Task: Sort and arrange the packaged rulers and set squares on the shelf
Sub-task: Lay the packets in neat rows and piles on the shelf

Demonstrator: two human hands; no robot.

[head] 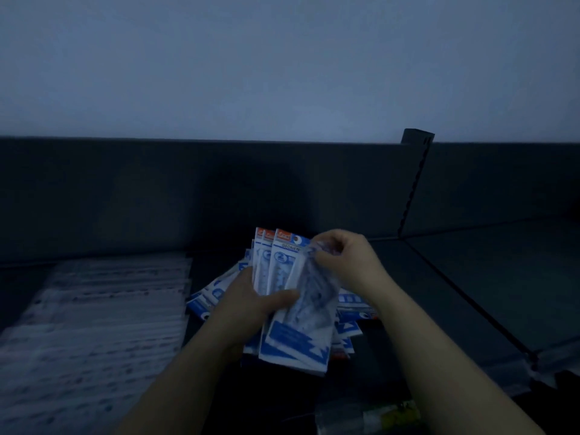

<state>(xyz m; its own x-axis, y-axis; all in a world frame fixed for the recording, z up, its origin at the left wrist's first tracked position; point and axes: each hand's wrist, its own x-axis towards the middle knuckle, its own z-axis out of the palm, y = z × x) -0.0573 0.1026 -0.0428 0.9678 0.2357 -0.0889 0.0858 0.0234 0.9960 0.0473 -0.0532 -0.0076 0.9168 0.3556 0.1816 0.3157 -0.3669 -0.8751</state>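
Note:
My left hand (251, 304) grips a fanned bundle of blue-and-white geometry set packets (276, 262), thumb across the front. My right hand (343, 255) pinches the top edge of the frontmost packet (301, 324), which tilts over the bundle. More of the same packets (354, 304) lie scattered on the dark shelf (455, 293) beneath and behind my hands. The scene is dim and the print is hard to read.
A wide stack of clear-packaged rulers (94, 309) lies flat on the shelf to the left. A dark back panel (157, 196) runs behind. A slotted upright (414, 183) and a divider line split off the shelf section at right. A pale packet (367, 416) sits below.

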